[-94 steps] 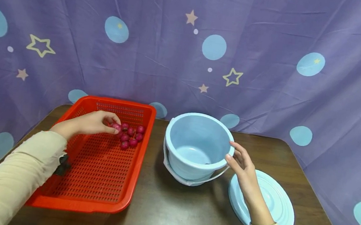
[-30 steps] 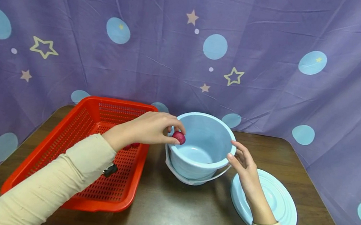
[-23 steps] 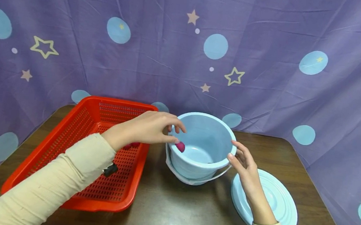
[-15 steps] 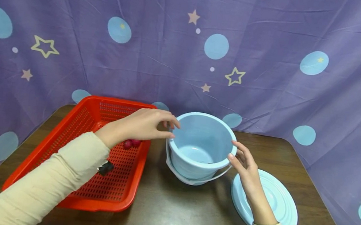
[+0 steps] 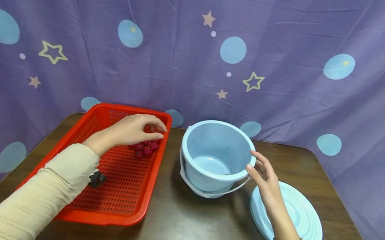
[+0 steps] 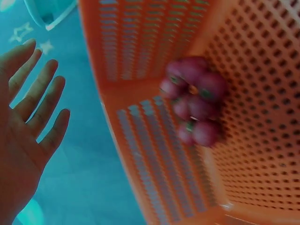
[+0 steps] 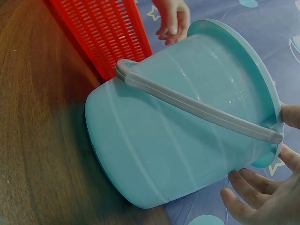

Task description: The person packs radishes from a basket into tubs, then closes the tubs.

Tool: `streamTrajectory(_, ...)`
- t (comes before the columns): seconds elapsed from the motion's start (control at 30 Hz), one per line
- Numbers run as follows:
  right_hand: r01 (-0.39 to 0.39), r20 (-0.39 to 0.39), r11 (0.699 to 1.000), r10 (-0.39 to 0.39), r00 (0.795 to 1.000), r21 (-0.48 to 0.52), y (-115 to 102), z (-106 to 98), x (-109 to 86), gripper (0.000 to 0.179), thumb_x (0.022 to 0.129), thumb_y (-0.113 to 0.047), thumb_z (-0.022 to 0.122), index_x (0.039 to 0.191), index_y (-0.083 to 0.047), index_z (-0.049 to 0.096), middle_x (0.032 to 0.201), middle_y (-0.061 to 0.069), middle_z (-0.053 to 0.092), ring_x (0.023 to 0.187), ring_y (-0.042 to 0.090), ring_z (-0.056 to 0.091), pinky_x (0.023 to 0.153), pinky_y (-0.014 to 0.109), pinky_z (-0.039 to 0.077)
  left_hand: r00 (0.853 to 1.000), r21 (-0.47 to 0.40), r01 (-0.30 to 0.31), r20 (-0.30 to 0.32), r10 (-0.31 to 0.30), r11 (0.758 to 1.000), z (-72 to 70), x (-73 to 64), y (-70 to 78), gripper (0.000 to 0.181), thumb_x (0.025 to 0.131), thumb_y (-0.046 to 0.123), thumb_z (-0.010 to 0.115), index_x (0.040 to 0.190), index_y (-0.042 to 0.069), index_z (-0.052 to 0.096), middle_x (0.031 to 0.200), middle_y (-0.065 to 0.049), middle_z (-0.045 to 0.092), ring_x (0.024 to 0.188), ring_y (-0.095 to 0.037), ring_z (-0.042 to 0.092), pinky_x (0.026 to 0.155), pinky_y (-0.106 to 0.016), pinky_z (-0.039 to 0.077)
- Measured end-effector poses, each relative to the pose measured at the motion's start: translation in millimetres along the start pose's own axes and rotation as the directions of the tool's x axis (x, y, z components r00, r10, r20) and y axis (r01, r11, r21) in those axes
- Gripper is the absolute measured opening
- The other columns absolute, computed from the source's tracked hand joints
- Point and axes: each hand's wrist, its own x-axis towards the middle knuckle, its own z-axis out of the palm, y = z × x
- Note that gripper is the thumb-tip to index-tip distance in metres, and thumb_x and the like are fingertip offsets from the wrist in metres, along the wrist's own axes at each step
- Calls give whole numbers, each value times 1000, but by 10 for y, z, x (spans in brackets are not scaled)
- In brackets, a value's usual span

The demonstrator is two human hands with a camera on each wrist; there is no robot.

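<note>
From the head, a person's left hand (image 5: 134, 130) hangs, thumb and fingers apart, over magenta fruits (image 5: 147, 152) toward the back right corner of the red basket (image 5: 118, 184); the right hand (image 5: 266, 180) grips the blue bucket (image 5: 212, 145) by its rim near the back edge of the table (image 5: 182, 220). From the left wrist, spread fingers clear the fruits. From the right, a handle (image 7: 197, 111) crosses the bucket.
</note>
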Motion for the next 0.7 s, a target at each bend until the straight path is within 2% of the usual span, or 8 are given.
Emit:
streamTrajectory(0.2,-4,-4,1000,4,1000,15,7,10,-5,48,102,-23,56,148,-13,42,135,16,51,122,17,50,93,18,42,998,-25,53,-16,-54,998,46,-69,-322,19,92,27,73,109,19,73,105,5,71,103,-18,63,93,-46,46)
streamTrajectory(0.33,-5,-9,1000,5,1000,22,9,23,-5,48,102,-22,57,147,-13,43,134,16,52,123,17,49,93,18,42,995,-54,102,-8,-103,993,40,-113,-525,20,94,26,70,111,16,73,107,1,70,102,-22,64,93,-49,45)
streamTrajectory(0.47,-3,-12,1000,3,1000,18,-1,27,-8,48,102,-21,57,147,-13,43,135,17,52,123,18,49,92,18,43,984,-118,178,15,-178,977,51,-153,-715,24,96,26,68,115,11,72,111,-3,70,105,-26,62,94,-50,44)
streamTrajectory(0.7,1,-13,1000,-1,1000,0,-9,17,-9,48,102,-22,56,147,-13,43,135,17,52,124,20,49,92,19,42,974,-245,228,48,-223,942,179,-157,-945,28,95,18,66,118,1,69,117,-14,69,116,-34,58,99,-51,41)
